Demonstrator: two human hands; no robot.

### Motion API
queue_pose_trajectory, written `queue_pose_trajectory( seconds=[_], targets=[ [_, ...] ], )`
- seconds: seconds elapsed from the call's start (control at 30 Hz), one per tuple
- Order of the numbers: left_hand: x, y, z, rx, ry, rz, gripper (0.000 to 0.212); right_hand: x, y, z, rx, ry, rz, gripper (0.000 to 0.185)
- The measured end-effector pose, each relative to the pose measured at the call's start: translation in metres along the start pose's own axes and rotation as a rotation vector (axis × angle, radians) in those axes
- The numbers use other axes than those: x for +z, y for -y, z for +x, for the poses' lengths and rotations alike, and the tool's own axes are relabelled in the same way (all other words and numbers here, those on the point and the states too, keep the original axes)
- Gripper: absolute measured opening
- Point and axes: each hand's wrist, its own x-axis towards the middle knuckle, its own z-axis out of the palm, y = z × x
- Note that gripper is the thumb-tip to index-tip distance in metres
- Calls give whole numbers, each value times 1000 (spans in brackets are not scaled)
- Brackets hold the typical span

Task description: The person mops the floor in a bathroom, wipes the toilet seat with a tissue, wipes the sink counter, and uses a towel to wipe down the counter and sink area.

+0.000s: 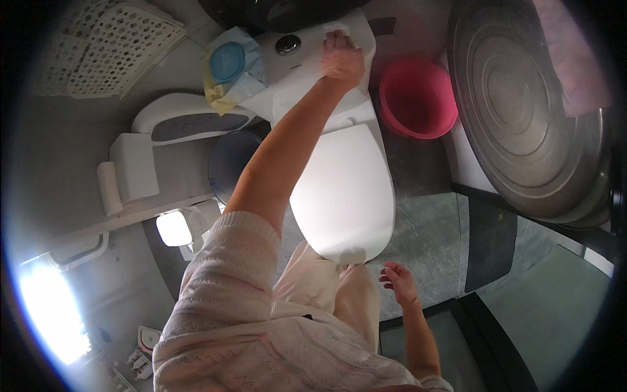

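Observation:
My left hand (341,60) reaches out onto the white toilet cistern lid (303,66), right of the round flush button (288,45). Its fingers press down on a thin white wipe (338,25), which is slightly blurred and mostly covered. Left of the button, a soft pack of wipes with a blue lid (227,61) lies on the cistern's edge. Below it the toilet's white seat cover (345,191) is down. My right hand (399,282) hangs beside the front of the toilet, fingers loosely bent and apart, holding nothing.
A pink bucket (418,98) stands right of the cistern, near a large round ridged metal lid (519,93) with pink cloth (578,63) over it. A white perforated basket (108,54) is at the upper left. A dark round object (232,159) sits left of the toilet.

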Motion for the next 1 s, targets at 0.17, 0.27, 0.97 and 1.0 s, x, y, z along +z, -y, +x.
queue_pose_trajectory(
  seconds=[0.17,0.27,0.97,1.0],
  targets=[
    [10,-23,47,-18,158,-89,67,-3,-11,5,4,9,-15,21],
    [5,-25,54,-18,265,-40,75,-5,-10,1,-28,-2,-33,21],
    [-21,102,-87,94,385,207,20,-35,-10,-14,-57,-86,-239,27],
    [-20,101,-90,142,444,291,19,-38,-15,-11,-51,-60,-256,26]
  ],
)
